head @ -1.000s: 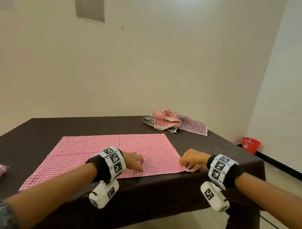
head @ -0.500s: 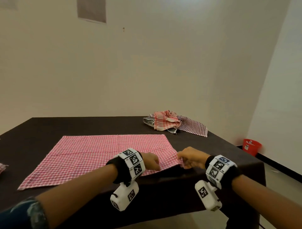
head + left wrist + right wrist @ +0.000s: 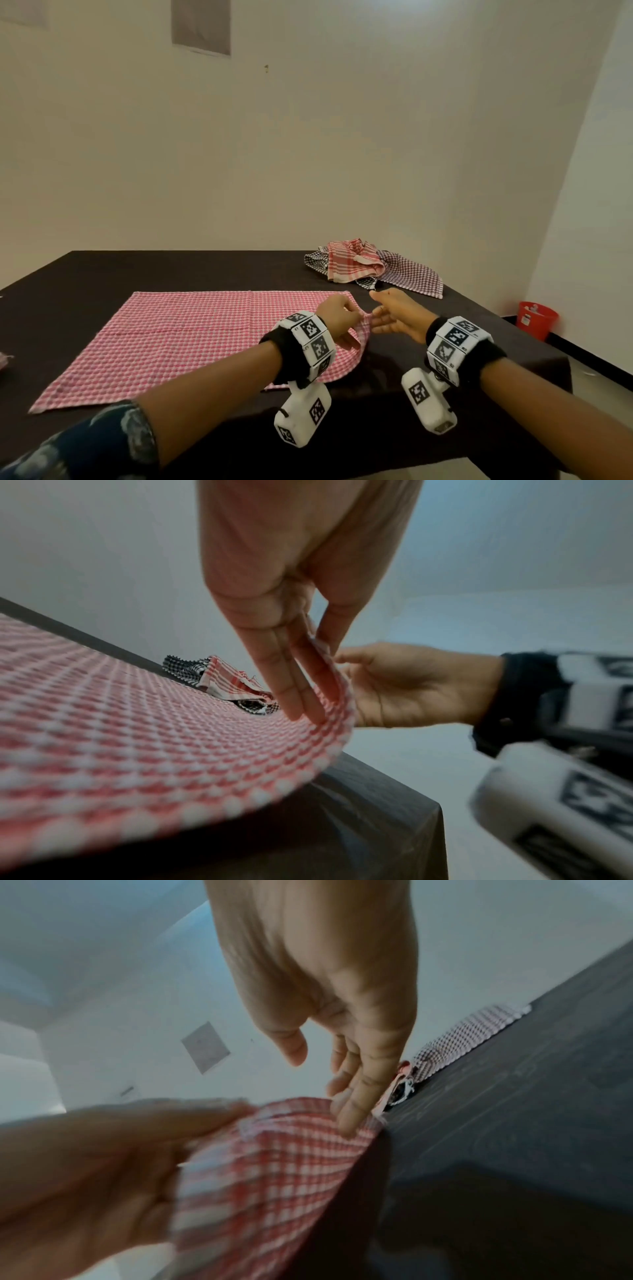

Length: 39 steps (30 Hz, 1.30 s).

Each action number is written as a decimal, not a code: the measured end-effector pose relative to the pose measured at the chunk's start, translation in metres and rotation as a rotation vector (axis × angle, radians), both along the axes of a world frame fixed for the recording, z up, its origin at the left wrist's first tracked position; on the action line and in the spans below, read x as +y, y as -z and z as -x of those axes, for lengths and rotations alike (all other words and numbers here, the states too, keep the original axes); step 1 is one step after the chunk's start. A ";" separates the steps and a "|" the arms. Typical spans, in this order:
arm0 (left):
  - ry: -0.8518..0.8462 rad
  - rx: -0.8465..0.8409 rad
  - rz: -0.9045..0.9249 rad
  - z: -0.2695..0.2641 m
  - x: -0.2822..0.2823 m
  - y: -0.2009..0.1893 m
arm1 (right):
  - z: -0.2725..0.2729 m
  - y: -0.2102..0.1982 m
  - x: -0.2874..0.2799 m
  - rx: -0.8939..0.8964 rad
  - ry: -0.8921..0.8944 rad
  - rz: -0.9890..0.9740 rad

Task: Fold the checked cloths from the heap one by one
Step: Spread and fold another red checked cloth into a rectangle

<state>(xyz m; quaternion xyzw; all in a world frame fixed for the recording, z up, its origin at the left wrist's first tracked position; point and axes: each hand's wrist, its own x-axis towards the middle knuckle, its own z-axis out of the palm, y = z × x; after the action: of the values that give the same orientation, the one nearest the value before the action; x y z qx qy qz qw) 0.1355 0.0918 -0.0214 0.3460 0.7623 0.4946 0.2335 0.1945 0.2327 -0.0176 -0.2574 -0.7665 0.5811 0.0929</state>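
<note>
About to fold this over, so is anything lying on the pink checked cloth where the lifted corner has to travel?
Nothing visible does. The left hand pinches the pink checked cloth at its lifted near-right corner; the rest lies flat and bare. The heap sits apart, beyond the far-right corner.

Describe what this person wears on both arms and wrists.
Each wrist carries a black band ringed with white blocks printed with black square markers. A white boxy camera unit, also marker-printed, hangs under each; the right one matches. A thin cable loops by the left unit. A dark patterned sleeve covers the left upper forearm. The hands are bare.
</note>
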 end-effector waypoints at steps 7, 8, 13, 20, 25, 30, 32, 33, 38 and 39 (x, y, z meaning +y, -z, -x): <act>0.184 -0.263 -0.047 0.018 -0.011 0.005 | 0.061 0.005 0.025 -0.151 -0.098 0.027; 0.195 -0.274 -0.045 0.018 -0.011 0.007 | 0.071 0.006 0.027 -0.151 -0.098 -0.019; 0.212 -0.215 -0.016 0.028 -0.020 0.010 | 0.115 0.004 0.026 -0.292 -0.154 -0.277; 0.142 -0.158 0.031 0.038 -0.087 -0.007 | 0.152 -0.032 -0.059 -0.307 -0.249 -0.505; 0.021 -0.133 -0.016 0.057 -0.179 -0.021 | 0.189 -0.049 -0.159 -0.245 -0.429 -0.556; -0.309 0.162 0.022 0.085 -0.268 -0.015 | 0.240 -0.047 -0.254 -0.223 -0.583 -0.621; -0.404 0.157 0.035 0.095 -0.300 -0.008 | 0.260 -0.040 -0.286 -0.215 -0.629 -0.601; -0.431 0.135 0.060 0.099 -0.313 -0.004 | 0.268 -0.034 -0.297 -0.220 -0.646 -0.594; -0.463 0.025 0.282 0.106 -0.347 0.017 | 0.282 -0.001 -0.342 -0.328 -0.721 -0.782; -0.461 0.013 0.318 0.108 -0.350 0.021 | 0.280 0.003 -0.348 -0.337 -0.743 -0.796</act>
<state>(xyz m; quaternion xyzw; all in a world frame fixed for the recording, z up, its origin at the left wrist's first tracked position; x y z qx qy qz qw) 0.0274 -0.2579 -0.0421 0.1255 0.8904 0.4068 0.1613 -0.0855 -0.1156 -0.0202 -0.0048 -0.9696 0.1922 -0.1512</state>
